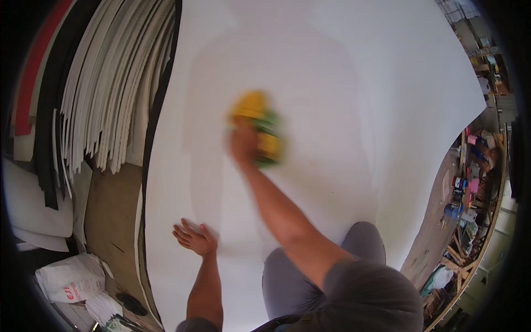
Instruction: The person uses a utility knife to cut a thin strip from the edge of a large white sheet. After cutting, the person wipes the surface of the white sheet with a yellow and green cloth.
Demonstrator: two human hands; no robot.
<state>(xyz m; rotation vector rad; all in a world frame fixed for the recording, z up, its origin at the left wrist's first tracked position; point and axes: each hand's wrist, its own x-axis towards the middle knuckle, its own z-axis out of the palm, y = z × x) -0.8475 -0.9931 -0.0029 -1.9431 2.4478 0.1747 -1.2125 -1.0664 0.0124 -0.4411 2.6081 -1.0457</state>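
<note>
A large white sheet (pixel 315 188) spreads beneath me, with my shadow falling across it. My right hand (pixel 243 143) is closed on a yellow and green cloth (pixel 251 106) and presses it against the sheet, left of the middle; both are smeared by motion. Lower down, near the sheet's left edge, my left hand (pixel 196 237) lies flat on the white surface with its fingers spread and nothing in it. My knees rest on the same sheet.
Many white sheets stand stacked on edge (pixel 119 72) at the upper left, beside black and red ones (pixel 41 66). A white sack (pixel 72 276) sits at the lower left. Along the right, a cluttered bench (pixel 464 205) holds cans, wood scraps and tools.
</note>
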